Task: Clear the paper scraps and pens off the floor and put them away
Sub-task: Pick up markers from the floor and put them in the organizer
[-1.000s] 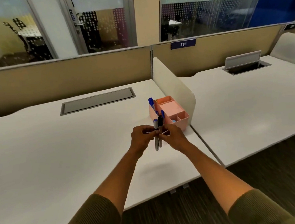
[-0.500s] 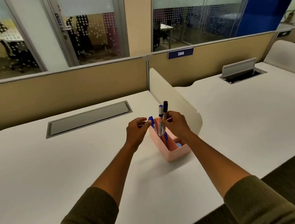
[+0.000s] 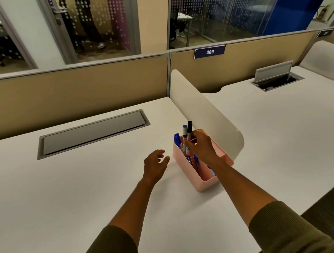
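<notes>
Putting pens away: right hand (image 3: 200, 146) pinches two pens (image 3: 187, 137) upright in the organiser (image 3: 204, 180) by the desk (image 3: 67, 194) divider; left hand (image 3: 155, 164) hovers, fingers loosely spread. Next, release them.

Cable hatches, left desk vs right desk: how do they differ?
The left hatch is shut, its grey lid lying flush in the left desk; the right hatch is open, its lid tilted up over a dark recess. The left one looks longer and sits nearer the camera. Both are grey, rectangular, and set near the partition.
</notes>
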The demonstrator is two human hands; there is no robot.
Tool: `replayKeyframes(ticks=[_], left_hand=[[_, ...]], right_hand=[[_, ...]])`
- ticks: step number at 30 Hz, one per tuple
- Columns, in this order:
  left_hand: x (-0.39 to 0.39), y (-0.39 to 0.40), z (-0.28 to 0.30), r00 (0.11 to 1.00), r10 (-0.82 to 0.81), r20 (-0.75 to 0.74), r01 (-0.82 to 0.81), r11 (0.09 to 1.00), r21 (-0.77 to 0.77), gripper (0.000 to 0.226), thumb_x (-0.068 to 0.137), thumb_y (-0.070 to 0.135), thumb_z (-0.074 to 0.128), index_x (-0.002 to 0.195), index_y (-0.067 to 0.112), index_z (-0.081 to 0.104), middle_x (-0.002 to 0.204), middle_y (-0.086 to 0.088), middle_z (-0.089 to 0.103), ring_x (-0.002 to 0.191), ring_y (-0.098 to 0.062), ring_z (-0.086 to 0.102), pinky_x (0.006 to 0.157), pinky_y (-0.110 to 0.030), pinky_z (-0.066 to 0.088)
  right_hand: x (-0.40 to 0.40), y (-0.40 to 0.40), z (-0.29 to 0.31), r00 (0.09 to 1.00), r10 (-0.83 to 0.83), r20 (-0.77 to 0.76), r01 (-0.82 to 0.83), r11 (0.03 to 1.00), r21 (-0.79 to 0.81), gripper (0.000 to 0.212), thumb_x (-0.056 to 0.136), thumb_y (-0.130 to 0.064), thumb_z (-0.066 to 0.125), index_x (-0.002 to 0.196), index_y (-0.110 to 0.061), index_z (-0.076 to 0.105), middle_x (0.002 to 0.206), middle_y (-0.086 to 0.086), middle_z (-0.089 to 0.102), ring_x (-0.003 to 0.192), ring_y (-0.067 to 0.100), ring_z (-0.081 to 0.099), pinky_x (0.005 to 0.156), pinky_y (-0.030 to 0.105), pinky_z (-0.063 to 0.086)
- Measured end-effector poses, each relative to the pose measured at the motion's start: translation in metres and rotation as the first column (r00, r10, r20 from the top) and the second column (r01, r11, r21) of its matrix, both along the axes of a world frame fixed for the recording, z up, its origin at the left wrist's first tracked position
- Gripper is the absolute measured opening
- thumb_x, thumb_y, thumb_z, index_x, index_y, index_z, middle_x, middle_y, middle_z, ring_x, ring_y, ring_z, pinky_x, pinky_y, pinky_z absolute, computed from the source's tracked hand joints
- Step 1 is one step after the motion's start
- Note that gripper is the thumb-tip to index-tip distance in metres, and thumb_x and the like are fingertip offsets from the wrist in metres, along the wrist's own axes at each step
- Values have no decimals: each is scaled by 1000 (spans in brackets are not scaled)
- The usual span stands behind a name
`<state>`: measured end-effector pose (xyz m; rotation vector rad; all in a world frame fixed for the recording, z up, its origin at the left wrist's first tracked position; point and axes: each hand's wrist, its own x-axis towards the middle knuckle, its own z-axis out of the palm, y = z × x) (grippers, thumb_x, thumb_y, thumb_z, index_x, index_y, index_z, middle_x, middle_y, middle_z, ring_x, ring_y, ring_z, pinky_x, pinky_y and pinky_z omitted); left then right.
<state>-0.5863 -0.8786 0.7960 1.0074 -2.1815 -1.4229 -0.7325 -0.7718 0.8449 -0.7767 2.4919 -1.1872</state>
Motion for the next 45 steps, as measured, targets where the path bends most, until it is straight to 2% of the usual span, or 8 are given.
replayKeyframes(ticks=[5,16,26,29,33,37,41,45], left_hand=[[-8,5,-12,999,-42,24,41,998,46,38,89,22,66,125,9,59,121,-11,64,99,-16,59,83,-23,47],[-18,13,-15,996,-80,44,76,994,83,44,90,21,64,132,10,53,127,-12,61,110,-24,60,90,-29,49],[-21,29,-8,993,-98,64,88,986,141,55,92,24,61,143,16,41,144,-11,49,126,-30,52,103,-43,46],[-19,40,-12,995,-86,48,79,988,131,54,92,22,61,142,14,43,141,-13,52,125,-30,54,102,-43,47],[-8,58,-23,989,-126,83,116,987,115,51,92,21,62,140,13,45,137,-16,55,120,-31,57,100,-42,49],[1,81,-30,967,-196,163,191,981,44,51,93,23,61,140,13,45,139,-16,54,122,-32,57,102,-46,48],[12,120,-29,958,-238,159,248,968,-44,50,92,22,61,139,9,46,141,-17,52,126,-34,53,105,-48,44],[36,171,-24,953,-259,159,286,941,-182,51,91,22,62,136,4,46,137,-20,53,125,-37,51,104,-49,43]], right_hand=[[1,-9,-17,999,22,-46,-16,992,126,18,94,-31,60,88,-15,55,90,12,70,67,13,58,62,17,45],[5,-6,-16,997,10,-73,-1,992,124,39,89,-27,67,121,-5,61,116,11,69,100,29,67,96,35,49],[10,42,-7,969,-206,-139,208,978,2,39,92,-30,63,128,-17,55,119,5,62,100,18,62,88,28,55],[15,70,-6,962,-257,-97,254,966,-46,36,90,-28,66,124,-17,57,112,3,62,90,13,59,61,8,47],[21,129,-8,938,-344,-35,342,938,-52,39,90,-32,65,126,-16,56,116,3,59,100,17,62,72,15,49],[38,199,-18,907,-419,-31,415,905,-89,39,89,-37,66,124,-23,57,108,-5,57,88,11,57,64,8,40],[68,270,-29,876,-483,-13,482,875,-44,45,89,-45,62,129,-26,53,112,-6,54,100,13,55,87,31,52],[112,342,-40,872,-474,-120,488,860,149,67,88,-57,55,144,-25,38,141,0,44,131,20,41,109,41,38]])
